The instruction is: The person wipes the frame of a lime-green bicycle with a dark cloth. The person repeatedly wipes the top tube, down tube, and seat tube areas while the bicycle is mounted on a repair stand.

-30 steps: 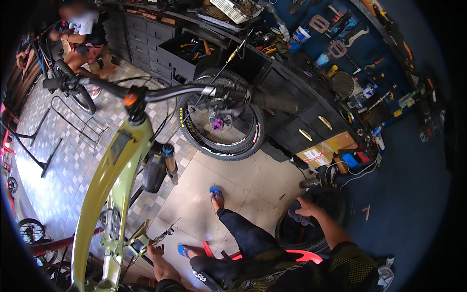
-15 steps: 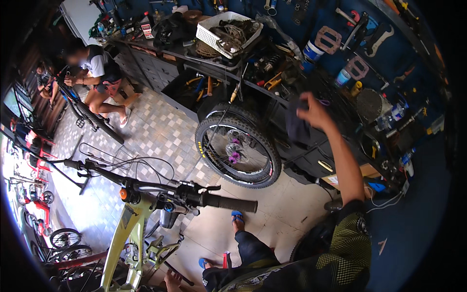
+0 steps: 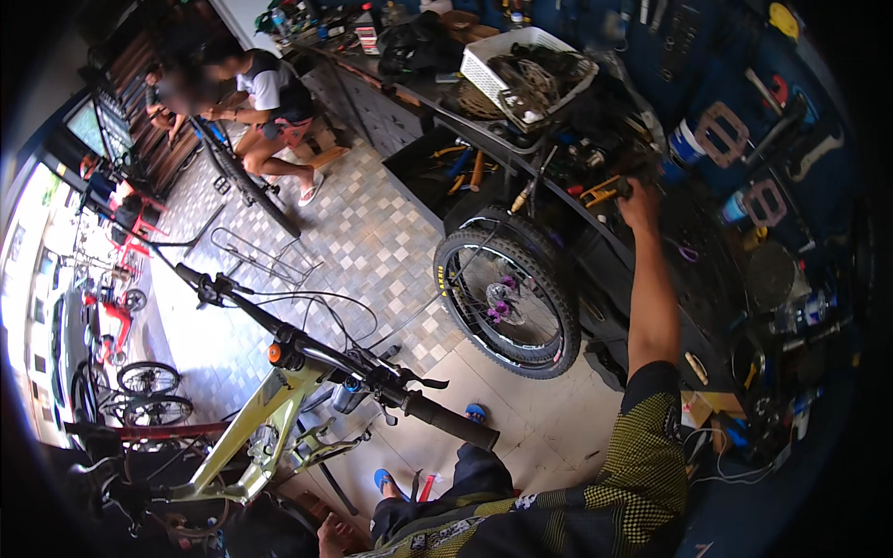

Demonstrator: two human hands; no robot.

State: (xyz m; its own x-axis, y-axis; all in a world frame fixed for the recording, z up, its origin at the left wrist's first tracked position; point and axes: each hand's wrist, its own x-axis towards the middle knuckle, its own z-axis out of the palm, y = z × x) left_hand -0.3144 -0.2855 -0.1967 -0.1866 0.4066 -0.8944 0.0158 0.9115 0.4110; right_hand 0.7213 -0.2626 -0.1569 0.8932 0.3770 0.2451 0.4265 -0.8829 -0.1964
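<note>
My right hand (image 3: pixel 637 206) reaches far out over the cluttered workbench, fingers curled round something dark that I cannot make out. Beside it lies a yellow-handled tool (image 3: pixel 601 192). At the lower edge my left hand (image 3: pixel 337 537) is only partly in view, low near the bike, and its fingers are too hidden to read. The yellow-green bike frame (image 3: pixel 256 420) stands tilted in front of me, its black handlebar (image 3: pixel 372 374) crossing toward my legs. Two bicycle wheels (image 3: pixel 510 302) with knobbly tyres lean together against the bench, the nearer with a purple hub.
A white plastic basket (image 3: pixel 474 70) of dark parts sits on the bench, above an open drawer (image 3: pixel 409 177) of tools. Pedals (image 3: pixel 726 138) and wrenches hang on the blue wall. A person (image 3: pixel 265 102) crouches at another bike on the tiled floor. More bikes (image 3: pixel 149 379) stand at left.
My right hand has moved farther across the bench, beside the yellow-handled tool; the dark cloth no longer hangs below it. My view has swung, shifting bench and bike.
</note>
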